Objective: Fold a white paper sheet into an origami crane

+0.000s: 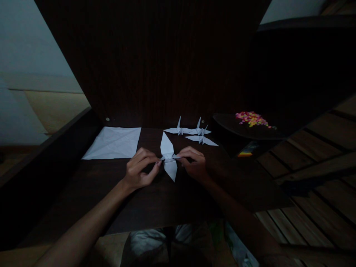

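A white origami crane (pixel 168 157) is between my hands above the dark desk, its two wings spread toward and away from me. My left hand (pixel 142 167) pinches the narrow point on its left side between thumb and fingers. On the opposite side my right hand (pixel 193 160) pinches the other narrow point. Just beyond stand several finished-looking things of the same kind: a paper crane (pixel 179 130) at the back, another crane (pixel 199 130) beside it, and a third crane (pixel 202 139) slightly nearer. To the left lies a creased white sheet of paper (pixel 116 142).
A dark upright panel (pixel 167 66) rises behind the desk surface (pixel 133 211). At the right, a curved shelf (pixel 226 124) bears a pile of small colourful pieces (pixel 252 118). A raised dark side board (pixel 47 148) runs along the left. Wooden slats (pixel 319 167) lie beyond the right edge.
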`<state>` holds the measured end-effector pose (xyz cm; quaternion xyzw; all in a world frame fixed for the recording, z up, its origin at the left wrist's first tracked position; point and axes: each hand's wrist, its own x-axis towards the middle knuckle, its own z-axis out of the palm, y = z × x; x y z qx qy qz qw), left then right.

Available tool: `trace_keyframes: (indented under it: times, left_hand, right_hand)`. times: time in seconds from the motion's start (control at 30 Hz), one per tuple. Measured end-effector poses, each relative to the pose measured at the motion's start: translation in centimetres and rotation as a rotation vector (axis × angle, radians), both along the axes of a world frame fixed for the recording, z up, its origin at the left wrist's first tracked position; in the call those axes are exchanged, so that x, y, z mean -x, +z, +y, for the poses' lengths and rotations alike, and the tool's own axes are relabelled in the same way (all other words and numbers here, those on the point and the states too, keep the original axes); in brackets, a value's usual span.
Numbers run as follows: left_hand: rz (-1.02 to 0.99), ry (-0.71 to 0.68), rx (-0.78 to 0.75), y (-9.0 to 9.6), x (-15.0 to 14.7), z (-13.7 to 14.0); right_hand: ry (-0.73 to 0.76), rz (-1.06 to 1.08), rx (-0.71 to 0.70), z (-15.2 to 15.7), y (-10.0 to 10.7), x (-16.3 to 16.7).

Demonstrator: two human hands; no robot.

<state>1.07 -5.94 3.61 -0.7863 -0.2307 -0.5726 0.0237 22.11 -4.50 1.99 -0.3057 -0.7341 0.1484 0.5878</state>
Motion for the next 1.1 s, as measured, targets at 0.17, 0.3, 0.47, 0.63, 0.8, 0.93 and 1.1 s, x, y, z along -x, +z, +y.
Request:
trace_keyframes:
  times: [0.17, 0.3, 0.47, 0.63, 0.8, 0.93, 1.1]
  left_hand:
    - [0.014, -0.006, -0.022, 0.03, -0.05, -0.05]
    - [0.013, 0.003, -0.027, 0.05, 0.04, -0.08]
    - [-0.002, 0.008, -0.027, 0.25, 0.04, -0.17]
    - [0.003, -0.005, -0.027, 0.36, -0.02, -0.19]
    - [0.021, 0.004, -0.013, 0.25, 0.13, -0.18]
    - [0.006, 0.019, -0.041, 0.26, 0.21, -0.29]
    - [-0.046, 0.067, -0.142, 0.36, 0.10, -0.43]
  right_hand:
    - [-0.004, 0.005, -0.010, -0.12, 0.27, 0.12]
    - [-0.015, 0.008, 0.010, -0.19, 0.37, 0.11]
    - [0.002, 0.009, 0.011, -0.05, 0.16, -0.01]
    - [0.006, 0.014, 0.015, 0.03, -0.09, -0.06]
    - [-0.002, 0.012, 0.015, -0.05, 0.03, -0.06]
    - [0.001, 0.010, 0.021, -0.14, 0.17, -0.03]
    - [-0.002, 0.006, 0.037, -0.19, 0.31, 0.04]
